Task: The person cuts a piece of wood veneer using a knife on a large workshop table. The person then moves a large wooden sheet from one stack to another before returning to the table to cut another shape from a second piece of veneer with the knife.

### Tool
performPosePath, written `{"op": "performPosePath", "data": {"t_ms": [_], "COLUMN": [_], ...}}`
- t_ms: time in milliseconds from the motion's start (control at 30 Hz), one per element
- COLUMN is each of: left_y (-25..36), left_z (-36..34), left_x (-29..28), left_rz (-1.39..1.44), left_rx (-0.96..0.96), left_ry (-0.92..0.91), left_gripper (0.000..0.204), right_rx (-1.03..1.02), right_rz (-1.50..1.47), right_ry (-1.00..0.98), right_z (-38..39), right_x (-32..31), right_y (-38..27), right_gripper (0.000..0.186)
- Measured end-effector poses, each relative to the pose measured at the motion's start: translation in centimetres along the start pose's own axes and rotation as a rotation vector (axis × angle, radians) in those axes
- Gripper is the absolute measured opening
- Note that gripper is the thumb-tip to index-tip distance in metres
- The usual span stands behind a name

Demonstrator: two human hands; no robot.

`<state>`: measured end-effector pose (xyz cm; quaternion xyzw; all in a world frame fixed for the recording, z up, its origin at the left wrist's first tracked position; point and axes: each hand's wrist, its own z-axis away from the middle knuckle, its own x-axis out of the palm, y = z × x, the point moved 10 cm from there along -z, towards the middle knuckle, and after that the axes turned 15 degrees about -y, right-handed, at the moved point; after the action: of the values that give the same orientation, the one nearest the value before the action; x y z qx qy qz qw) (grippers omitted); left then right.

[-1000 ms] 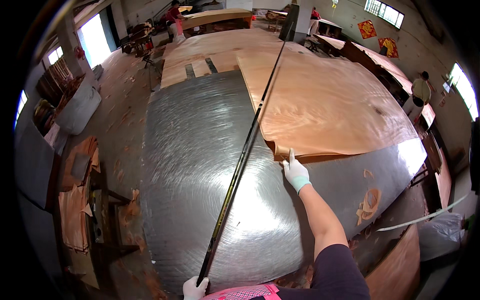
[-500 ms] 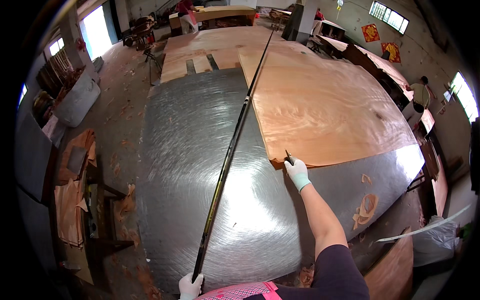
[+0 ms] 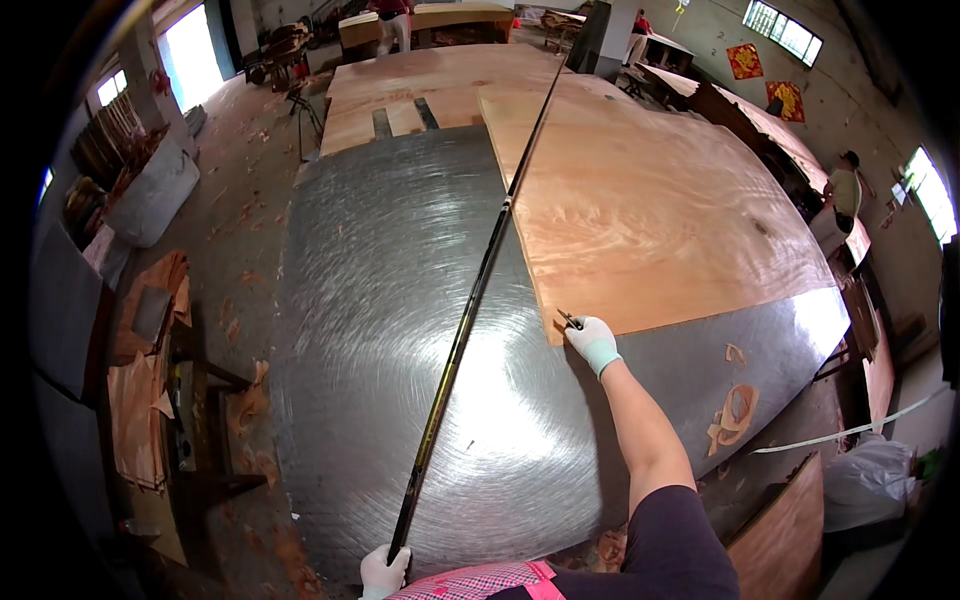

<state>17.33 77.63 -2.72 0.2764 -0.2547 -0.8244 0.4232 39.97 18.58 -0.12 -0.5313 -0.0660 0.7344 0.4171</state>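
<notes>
A: What had just changed?
B: The near left corner of the thin wooden sheet [image 3: 650, 230], which lay on the right part of the metal tabletop [image 3: 390, 250], was now flat. One second earlier, it was curled up. For the work, I think the sheet was better spread there.
A: And the hands?
B: The right hand [image 3: 592, 340] was closed around a small dark tool [image 3: 570, 321], beside that corner; whether it also touched the sheet, I could not tell. The left hand [image 3: 384, 572] was clamped on the near end of a long dark pole [image 3: 450, 371], which crossed above the sheet's left edge.
A: Was something else different?
B: Half a second before, the near edge was wavy at the corner; now it looked straight. The pole's far tip had also shifted slightly right.
</notes>
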Motion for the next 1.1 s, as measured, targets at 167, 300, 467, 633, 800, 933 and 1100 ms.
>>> {"op": "performPosePath", "data": {"t_ms": [167,300,467,633,800,933,1100], "left_y": [0.9,-0.7,0.9,0.8,0.1,0.6,0.1], "left_z": [0.1,-0.3,-0.1,0.1,-0.2,-0.6,0.2], "left_x": [0.7,0.5,0.7,0.8,1.0,1.0,0.5], "left_rz": [-0.019,0.003,-0.06,-0.021,0.028,-0.02,0.068], "left_rx": [-0.035,-0.027,0.0,-0.061,-0.027,0.05,-0.006], "left_ry": [-0.031,-0.017,-0.017,-0.028,-0.026,-0.015,0.005], "left_gripper": [0.024,0.025,0.026,0.026,0.025,0.023,0.022], "right_rx": [-0.133,0.086,0.1,0.041,0.116,0.139,0.058], "right_rz": [0.145,0.206,0.199,0.15,0.179,0.12,0.157], "right_ry": [0.077,-0.051,-0.04,-0.014,-0.017,0.002,0.027], "right_z": [0.6,1.9,1.1,0.6,1.8,0.8,0.8], "right_x": [0.3,2.3,2.2,0.9,2.2,2.0,-0.3], "right_y": [-1.1,-3.5,-2.4,-2.4,-4.2,-2.6,-3.3], "right_gripper": [0.061,0.088,0.075,0.067,0.076,0.08,0.039]}}
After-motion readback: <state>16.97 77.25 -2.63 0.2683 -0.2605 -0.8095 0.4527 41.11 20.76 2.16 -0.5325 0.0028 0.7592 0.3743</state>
